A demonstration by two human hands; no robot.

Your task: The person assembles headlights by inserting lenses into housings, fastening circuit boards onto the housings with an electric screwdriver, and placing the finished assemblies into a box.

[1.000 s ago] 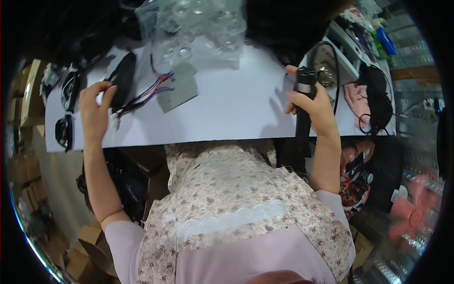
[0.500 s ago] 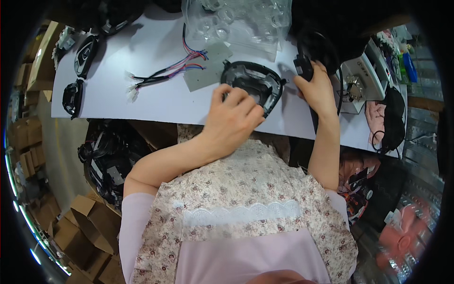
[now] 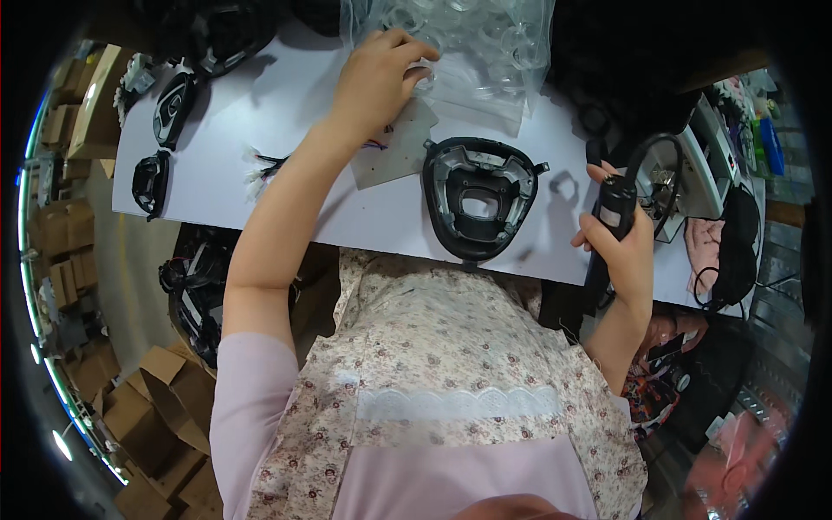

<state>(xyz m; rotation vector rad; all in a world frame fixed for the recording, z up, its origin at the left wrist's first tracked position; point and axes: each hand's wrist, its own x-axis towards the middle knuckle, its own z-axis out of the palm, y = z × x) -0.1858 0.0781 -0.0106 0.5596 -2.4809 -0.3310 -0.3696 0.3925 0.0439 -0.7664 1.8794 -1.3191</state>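
My left hand [image 3: 381,80] reaches to the front left of a clear plastic bag [image 3: 485,100] full of transparent ring-like parts. Its fingers are curved and apart, with nothing visible held; whether they touch the bag I cannot tell. My right hand [image 3: 626,247] grips a black corded electric screwdriver [image 3: 614,208], upright, its cable looping off the top. Between my hands, near the table's front edge, lies a black, rounded-triangular plastic housing [image 3: 440,195] with an oblong opening. Under my left wrist is a flat grey plate [image 3: 390,165]. Wires with white connectors [image 3: 257,178] are partly hidden by my forearm.
Two small black housings, one upper [image 3: 173,108] and one lower [image 3: 151,184], lie at the table's left. A white boxy device [image 3: 706,169], pink cloth [image 3: 704,247] and black pouch [image 3: 737,251] are at the right. Cardboard boxes [image 3: 173,394] stand on the floor left.
My left hand has left the black housing and moved up to the bag. My right hand has brought the screwdriver nearer. The housing now lies untouched.
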